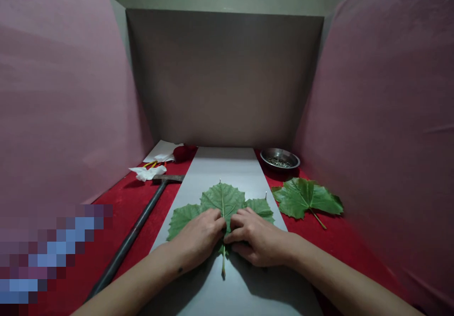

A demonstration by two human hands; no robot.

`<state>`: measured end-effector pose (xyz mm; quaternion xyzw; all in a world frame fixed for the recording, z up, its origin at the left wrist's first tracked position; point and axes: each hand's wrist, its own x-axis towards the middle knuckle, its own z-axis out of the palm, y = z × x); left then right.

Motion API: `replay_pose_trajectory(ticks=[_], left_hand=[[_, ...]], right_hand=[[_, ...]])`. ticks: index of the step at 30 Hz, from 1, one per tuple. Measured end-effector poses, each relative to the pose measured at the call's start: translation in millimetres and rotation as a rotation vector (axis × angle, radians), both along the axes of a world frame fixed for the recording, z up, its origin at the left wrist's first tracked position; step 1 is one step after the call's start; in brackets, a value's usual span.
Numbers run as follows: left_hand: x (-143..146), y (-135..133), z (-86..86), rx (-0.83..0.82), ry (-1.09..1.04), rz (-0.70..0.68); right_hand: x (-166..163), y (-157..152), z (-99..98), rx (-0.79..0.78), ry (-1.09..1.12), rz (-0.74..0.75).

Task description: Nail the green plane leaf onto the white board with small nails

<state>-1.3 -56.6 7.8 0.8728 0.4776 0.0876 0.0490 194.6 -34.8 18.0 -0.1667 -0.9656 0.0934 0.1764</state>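
Note:
A broad green lobed leaf lies spread on a long pale board, its stalk pointing toward me. Thin nails or pins stand upright at its top tip and at its right lobe. My left hand rests on the leaf left of the central vein, fingers curled together. Just across the vein, my right hand is closed too, thumb and fingers drawn in near the leaf's base. The fingertips of both hands nearly meet. Whatever they may pinch there is hidden or too small to make out.
The pale board runs away from me over red cloth. A long-handled hammer lies left, its head by the board. White tissue and a dark red object sit behind. Right are a metal bowl of nails and another leaf.

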Motion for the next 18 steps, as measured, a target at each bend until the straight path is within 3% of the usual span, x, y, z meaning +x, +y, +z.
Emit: replay_pose_trajectory(ticks=[2, 4, 7, 10, 11, 14, 18], left_hand=[[-0.6, -0.4, 0.8, 0.027, 0.02, -0.008], [-2.0, -0.1, 1.3, 0.065, 0.039, -0.02], [-4.8, 0.7, 2.0, 0.072, 0.046, -0.028], [-5.8, 1.2, 4.4, 0.03, 0.039, -0.028], [-5.6, 1.3, 5.4, 0.016, 0.035, -0.027], [-4.5, 2.2, 6.8, -0.022, 0.035, -0.022], [-7.8, 6.5, -2.6, -0.004, 0.044, -0.052]], right_hand=[[6.7, 9.0, 7.6, -0.043, 0.122, 0.045], [20.4, 31.7, 17.9, -0.1, 0.32, -0.01], [53.4, 90.8, 33.0, -0.091, 0.503, -0.419], [88.9, 160.2, 39.1, -0.046, 0.292, -0.976], [98.2, 180.9, 38.3, -0.052, 0.245, -1.06], [113.5, 228.6, 28.5, -0.093, 0.134, -1.176], [111.0, 263.0, 7.5, -0.159, 0.027, -1.229]])
